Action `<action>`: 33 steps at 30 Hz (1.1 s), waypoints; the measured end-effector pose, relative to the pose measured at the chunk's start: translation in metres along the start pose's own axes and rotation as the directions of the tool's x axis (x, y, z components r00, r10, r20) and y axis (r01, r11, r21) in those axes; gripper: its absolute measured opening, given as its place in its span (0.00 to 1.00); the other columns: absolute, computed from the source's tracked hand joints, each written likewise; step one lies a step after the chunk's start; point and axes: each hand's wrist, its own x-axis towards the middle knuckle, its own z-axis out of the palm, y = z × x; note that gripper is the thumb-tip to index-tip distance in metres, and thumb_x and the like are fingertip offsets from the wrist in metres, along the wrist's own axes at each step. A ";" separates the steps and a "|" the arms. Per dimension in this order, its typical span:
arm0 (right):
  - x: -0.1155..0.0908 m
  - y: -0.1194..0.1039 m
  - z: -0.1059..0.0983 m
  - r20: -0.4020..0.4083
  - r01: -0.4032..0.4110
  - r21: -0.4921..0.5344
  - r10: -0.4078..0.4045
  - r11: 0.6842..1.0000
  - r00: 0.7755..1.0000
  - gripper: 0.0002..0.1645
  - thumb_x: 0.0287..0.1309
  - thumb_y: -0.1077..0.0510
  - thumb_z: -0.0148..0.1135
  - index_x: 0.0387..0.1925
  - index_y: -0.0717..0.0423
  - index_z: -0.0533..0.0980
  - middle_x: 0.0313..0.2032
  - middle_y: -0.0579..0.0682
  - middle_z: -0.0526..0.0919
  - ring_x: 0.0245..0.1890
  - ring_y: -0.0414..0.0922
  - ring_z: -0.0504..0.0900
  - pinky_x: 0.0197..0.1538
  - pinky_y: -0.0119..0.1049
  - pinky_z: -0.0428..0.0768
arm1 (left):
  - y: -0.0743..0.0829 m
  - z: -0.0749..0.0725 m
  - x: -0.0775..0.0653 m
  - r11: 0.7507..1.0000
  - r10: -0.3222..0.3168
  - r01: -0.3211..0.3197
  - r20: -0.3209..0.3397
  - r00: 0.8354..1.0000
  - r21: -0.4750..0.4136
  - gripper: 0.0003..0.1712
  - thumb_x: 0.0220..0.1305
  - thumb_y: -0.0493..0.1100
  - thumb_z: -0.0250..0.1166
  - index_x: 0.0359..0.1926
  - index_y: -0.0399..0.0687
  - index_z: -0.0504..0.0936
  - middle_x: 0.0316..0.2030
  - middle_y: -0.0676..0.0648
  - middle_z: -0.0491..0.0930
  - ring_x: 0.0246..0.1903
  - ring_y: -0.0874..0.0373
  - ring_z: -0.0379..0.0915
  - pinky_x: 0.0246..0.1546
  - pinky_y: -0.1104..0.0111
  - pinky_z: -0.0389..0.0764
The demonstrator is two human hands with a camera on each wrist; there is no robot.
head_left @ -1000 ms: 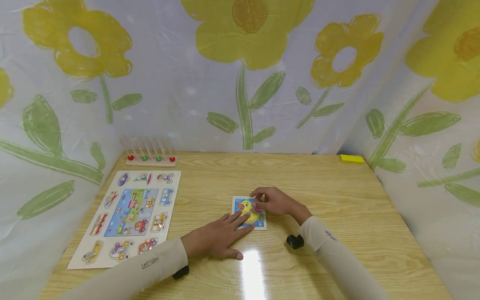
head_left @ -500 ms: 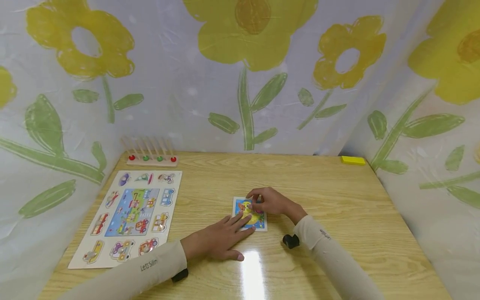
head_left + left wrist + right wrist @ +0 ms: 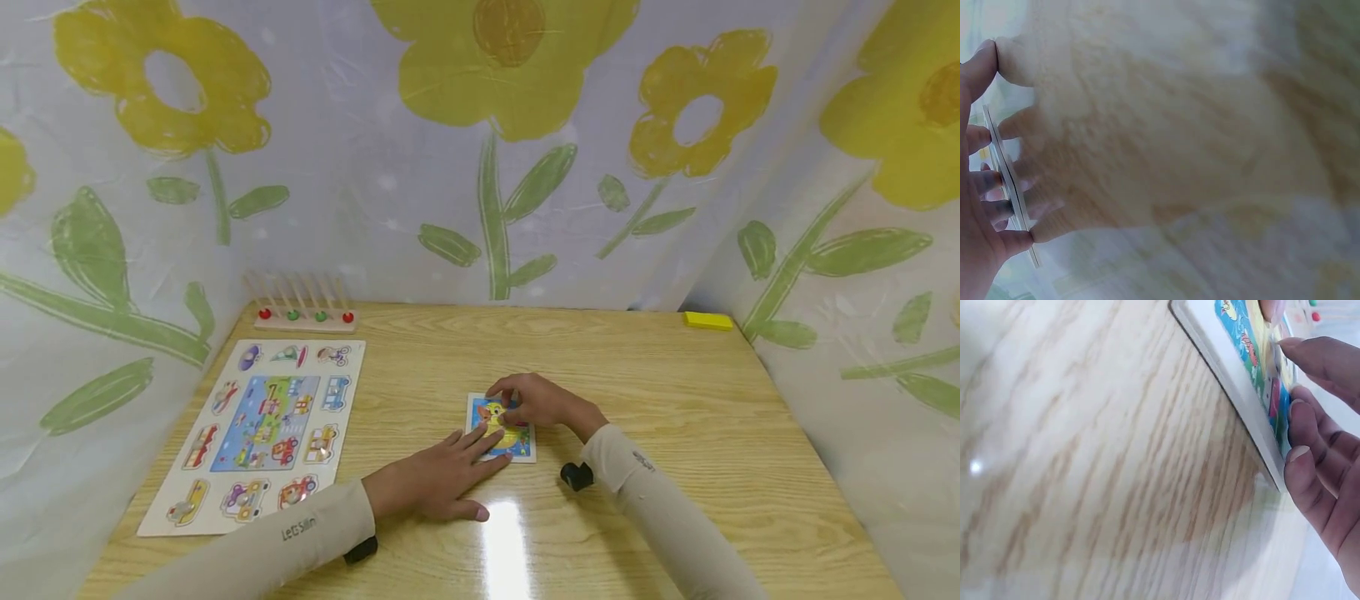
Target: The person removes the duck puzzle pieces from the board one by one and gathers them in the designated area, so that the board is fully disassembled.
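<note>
Beige fabric covers both forearms; on the left sleeve dark lettering reads roughly "Let's Slim", while the smaller print on the right sleeve is too small and creased to read. The left hand lies with its fingers spread, their tips on the lower left of a duck puzzle, which rests mid-counter. The right hand bends its fingers over the puzzle's upper right, touching it; I cannot tell whether they pinch a piece. Well to the left lies a vehicle puzzle board, with a tiny illegible mark in its far right corner. At the far edge stand a bead rack and a yellow block, before a flower-printed backdrop.
</note>
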 end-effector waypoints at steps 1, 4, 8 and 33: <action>0.001 0.000 0.000 0.009 -0.003 -0.008 0.003 1.000 1.000 0.25 0.65 0.61 0.66 0.62 0.56 0.76 0.41 0.49 0.81 0.28 0.37 0.80 0.40 0.32 0.79 | 0.000 0.000 0.000 1.000 -0.001 0.001 0.001 1.000 -0.001 0.45 0.73 0.69 0.47 0.80 0.53 0.50 0.80 0.39 0.43 0.79 0.38 0.37 0.72 0.44 0.59; 0.002 -0.001 -0.001 0.033 -0.010 -0.029 0.011 1.000 0.999 0.26 0.66 0.60 0.65 0.64 0.55 0.75 0.41 0.48 0.81 0.30 0.37 0.79 0.41 0.33 0.79 | 0.001 0.000 0.000 1.000 -0.007 0.007 0.005 1.000 0.008 0.45 0.73 0.70 0.47 0.80 0.53 0.50 0.80 0.40 0.43 0.79 0.38 0.37 0.72 0.44 0.60; 0.003 -0.004 -0.003 0.061 -0.017 -0.041 0.019 0.999 0.998 0.28 0.67 0.60 0.64 0.67 0.52 0.73 0.43 0.48 0.80 0.34 0.40 0.78 0.43 0.35 0.78 | 0.001 0.000 0.000 0.999 -0.011 0.011 0.001 1.000 0.037 0.46 0.73 0.71 0.46 0.80 0.53 0.50 0.80 0.40 0.44 0.79 0.39 0.38 0.71 0.45 0.61; 0.010 -0.020 -0.003 0.128 -0.038 -0.187 0.062 0.982 0.990 0.31 0.67 0.62 0.62 0.70 0.48 0.71 0.47 0.49 0.79 0.41 0.41 0.75 0.46 0.38 0.78 | 0.000 0.003 0.001 1.000 -0.014 0.014 -0.002 1.000 -0.020 0.45 0.73 0.69 0.47 0.81 0.53 0.49 0.80 0.40 0.43 0.79 0.39 0.36 0.72 0.43 0.57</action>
